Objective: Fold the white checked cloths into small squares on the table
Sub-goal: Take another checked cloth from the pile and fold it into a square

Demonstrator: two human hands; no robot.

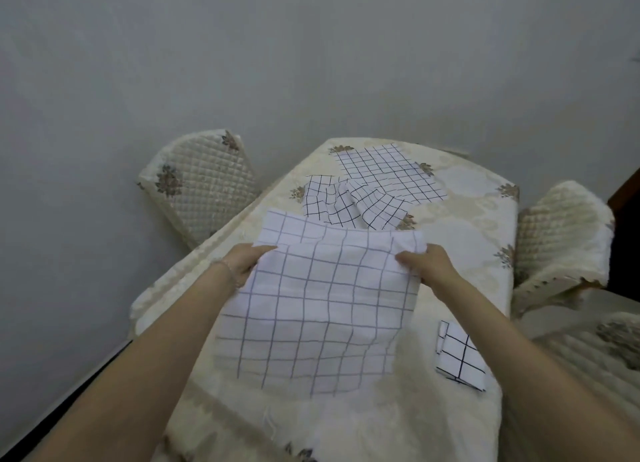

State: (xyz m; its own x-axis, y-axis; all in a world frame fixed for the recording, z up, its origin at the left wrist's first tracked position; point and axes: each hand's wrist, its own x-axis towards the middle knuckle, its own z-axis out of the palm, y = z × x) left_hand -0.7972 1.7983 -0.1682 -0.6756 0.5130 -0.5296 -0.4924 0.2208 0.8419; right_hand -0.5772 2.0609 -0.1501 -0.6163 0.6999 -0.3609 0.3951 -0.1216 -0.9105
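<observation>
A white checked cloth [322, 302] hangs spread out above the near half of the table [467, 226]. My left hand [247, 262] grips its upper left edge and my right hand [427, 264] grips its upper right edge. The cloth's top part is doubled over, with a back layer showing above my hands. A small folded checked square [462, 356] lies on the table to the right of my right forearm. Further back lie a crumpled checked cloth [349, 203] and a flat one [391, 174].
The table carries a cream patterned cover. Quilted cream chairs stand at the left [199, 184] and the right [561, 233]. A plain grey wall fills the background, and a dark floor edge runs along the lower left.
</observation>
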